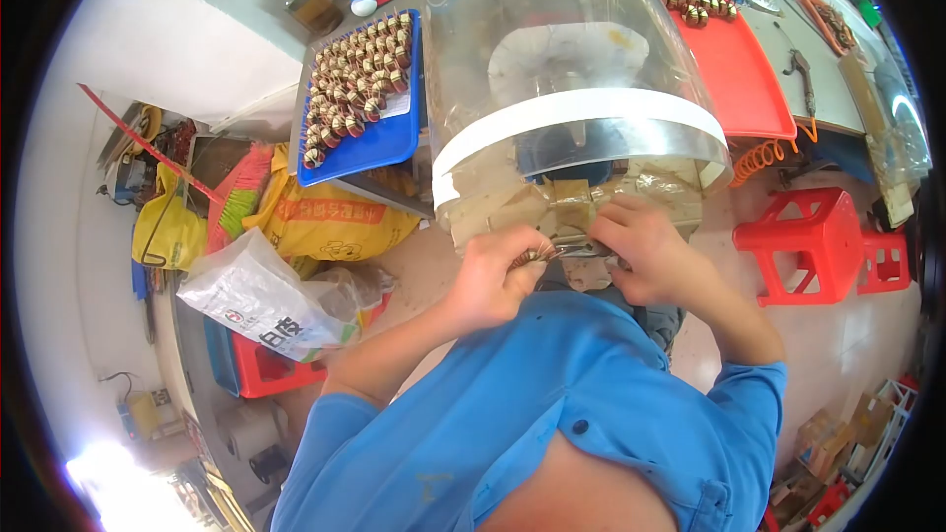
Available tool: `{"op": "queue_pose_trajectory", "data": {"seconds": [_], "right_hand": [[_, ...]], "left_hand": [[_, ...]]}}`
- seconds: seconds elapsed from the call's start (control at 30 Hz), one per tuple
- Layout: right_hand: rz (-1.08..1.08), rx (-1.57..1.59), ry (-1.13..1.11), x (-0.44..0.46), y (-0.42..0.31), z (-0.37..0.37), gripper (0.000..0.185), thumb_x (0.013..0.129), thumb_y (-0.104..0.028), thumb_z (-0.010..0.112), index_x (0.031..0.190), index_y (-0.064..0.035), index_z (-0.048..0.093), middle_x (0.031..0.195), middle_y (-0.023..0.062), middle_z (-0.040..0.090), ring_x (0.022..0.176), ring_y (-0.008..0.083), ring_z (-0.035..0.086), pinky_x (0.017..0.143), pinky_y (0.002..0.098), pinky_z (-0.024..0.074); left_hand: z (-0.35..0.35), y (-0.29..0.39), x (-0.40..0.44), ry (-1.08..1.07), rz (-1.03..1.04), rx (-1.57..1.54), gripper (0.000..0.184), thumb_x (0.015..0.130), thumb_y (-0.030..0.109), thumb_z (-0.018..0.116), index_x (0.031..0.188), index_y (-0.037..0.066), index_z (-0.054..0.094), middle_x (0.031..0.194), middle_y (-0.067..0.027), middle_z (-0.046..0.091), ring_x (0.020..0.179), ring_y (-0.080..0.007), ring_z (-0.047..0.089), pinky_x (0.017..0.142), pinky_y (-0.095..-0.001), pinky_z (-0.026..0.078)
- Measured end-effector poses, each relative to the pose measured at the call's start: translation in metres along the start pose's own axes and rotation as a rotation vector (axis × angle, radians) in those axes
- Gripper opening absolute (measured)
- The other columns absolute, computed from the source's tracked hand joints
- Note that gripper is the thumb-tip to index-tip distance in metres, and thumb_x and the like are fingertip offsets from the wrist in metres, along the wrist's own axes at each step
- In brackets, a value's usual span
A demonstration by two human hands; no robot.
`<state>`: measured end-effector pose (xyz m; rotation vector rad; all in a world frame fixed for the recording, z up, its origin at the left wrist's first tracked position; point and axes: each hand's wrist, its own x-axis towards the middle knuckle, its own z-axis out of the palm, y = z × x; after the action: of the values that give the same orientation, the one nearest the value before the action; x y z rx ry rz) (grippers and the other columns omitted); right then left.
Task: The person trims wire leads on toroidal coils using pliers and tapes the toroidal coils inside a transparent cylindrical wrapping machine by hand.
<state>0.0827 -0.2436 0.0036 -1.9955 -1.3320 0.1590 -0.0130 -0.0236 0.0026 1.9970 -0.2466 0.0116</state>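
Note:
My left hand [495, 274] is closed around a small wire-wound coil [532, 256], held in front of my body just below the clear hood's front edge. My right hand [642, 248] is beside it, fingers curled and pinched near thin wire ends that reach from the coil. What sits in its fingers is mostly hidden. Over the work spot arches a clear plastic hood [581, 0] with a white band [591, 108] along its rim. Beneath it lies a surface patched with brown tape [572, 207].
Rows of wound coils [355, 79] fill a blue tray [402, 143] on the left. To the right, a red tray [744, 79] holds several more coils [695, 5]. Red stools [808, 241] stand at right; bags [335, 217] and a broom [241, 187] are at left.

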Motion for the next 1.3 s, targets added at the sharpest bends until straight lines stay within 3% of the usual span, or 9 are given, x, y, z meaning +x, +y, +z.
{"op": "queue_pose_trajectory", "data": {"seconds": [0.23, 0.33, 0.4, 0.43, 0.53, 0.7, 0.8, 1.1, 1.3], "right_hand": [[0.113, 0.11, -0.07, 0.001, -0.002, 0.002, 0.031, 0.059, 0.002, 0.062, 0.089, -0.0011, 0.055, 0.079, 0.0139, 0.055, 0.073, 0.0367, 0.054, 0.062, 0.044, 0.0436], [0.209, 0.261, -0.17, 0.002, -0.003, -0.004, 0.025, 0.064, -0.003, 0.065, 0.089, -0.0028, 0.057, 0.081, 0.0139, 0.06, 0.074, 0.036, 0.058, 0.063, 0.043, 0.0464], [0.218, 0.301, -0.189, 0.001, -0.002, -0.002, 0.022, 0.067, -0.004, 0.066, 0.087, -0.0033, 0.058, 0.081, 0.0135, 0.061, 0.072, 0.0351, 0.059, 0.063, 0.0415, 0.0466], [0.222, 0.29, -0.155, 0.002, 0.0, -0.001, 0.021, 0.067, -0.004, 0.065, 0.087, -0.0033, 0.057, 0.08, 0.0125, 0.061, 0.071, 0.0328, 0.059, 0.062, 0.0406, 0.0463], [0.252, 0.344, -0.022, 0.003, 0.01, 0.007, 0.018, 0.07, -0.004, 0.064, 0.087, -0.0034, 0.056, 0.077, 0.0092, 0.059, 0.069, 0.0254, 0.059, 0.06, 0.0378, 0.0458], [0.327, 0.713, 0.326, -0.003, 0.014, 0.03, 0.021, 0.077, -0.006, 0.063, 0.095, -0.0042, 0.051, 0.081, 0.0045, 0.055, 0.077, 0.0139, 0.055, 0.068, 0.0314, 0.0456], [0.347, 0.762, 0.486, -0.001, 0.007, 0.048, 0.029, 0.079, -0.007, 0.063, 0.104, -0.0053, 0.047, 0.088, 0.0053, 0.053, 0.084, 0.0144, 0.053, 0.077, 0.0304, 0.0444], [0.367, 0.811, 0.562, 0.0, 0.023, 0.046, 0.031, 0.082, -0.017, 0.062, 0.106, -0.0058, 0.046, 0.091, 0.003, 0.049, 0.086, 0.0138, 0.047, 0.081, 0.0276, 0.0411], [0.421, 1.12, 0.568, 0.01, 0.022, 0.051, 0.03, 0.084, -0.02, 0.063, 0.106, -0.0058, 0.048, 0.092, 0.0033, 0.051, 0.08, 0.0108, 0.05, 0.067, 0.0255, 0.0436]], "left_hand": [[-0.001, 0.002, -0.003, 0.008, -0.061, 0.002, 0.014, 0.076, -0.005, 0.059, 0.089, 0.001, 0.06, 0.079, -0.0122, 0.06, 0.062, -0.0219, 0.058, 0.057, -0.0326, 0.046], [-0.003, 0.002, -0.006, -0.01, 0.148, 0.046, 0.015, 0.076, -0.004, 0.06, 0.091, 0.001, 0.059, 0.08, -0.0122, 0.059, 0.063, -0.0226, 0.057, 0.058, -0.0321, 0.046], [-0.002, 0.001, -0.008, -0.035, 0.043, -0.018, 0.015, 0.079, 0.0, 0.06, 0.093, 0.001, 0.059, 0.081, -0.0098, 0.06, 0.064, -0.02, 0.057, 0.059, -0.0319, 0.046], [-0.003, 0.0, -0.007, -0.052, -0.007, -0.044, 0.014, 0.08, 0.001, 0.059, 0.094, 0.002, 0.059, 0.082, -0.0086, 0.061, 0.065, -0.0186, 0.056, 0.06, -0.0318, 0.046], [0.006, -0.013, 0.001, -0.033, -0.278, -0.56, 0.014, 0.084, 0.005, 0.057, 0.097, 0.001, 0.059, 0.085, -0.0044, 0.062, 0.074, -0.0134, 0.056, 0.066, -0.0298, 0.047], [0.035, -0.018, 0.027, 0.169, -0.234, -0.785, 0.018, 0.084, 0.006, 0.06, 0.1, -0.001, 0.06, 0.096, -0.0066, 0.062, 0.088, -0.0132, 0.055, 0.08, -0.0281, 0.044], [0.049, -0.021, 0.04, 0.193, -0.26, -0.861, 0.021, 0.082, 0.003, 0.061, 0.103, -0.001, 0.06, 0.103, -0.0084, 0.062, 0.095, -0.0153, 0.055, 0.088, -0.0288, 0.043], [0.043, -0.019, 0.05, 0.125, -0.302, -1.013, 0.04, 0.081, 0.0, 0.06, 0.12, 0.001, 0.051, 0.115, -0.0105, 0.059, 0.106, -0.0207, 0.057, 0.096, -0.0312, 0.042], [0.034, -0.009, 0.06, 0.162, -0.34, -1.091, 0.045, 0.082, 0.0, 0.06, 0.124, -0.001, 0.045, 0.115, -0.0151, 0.058, 0.107, -0.0233, 0.057, 0.094, -0.0348, 0.045]]}}
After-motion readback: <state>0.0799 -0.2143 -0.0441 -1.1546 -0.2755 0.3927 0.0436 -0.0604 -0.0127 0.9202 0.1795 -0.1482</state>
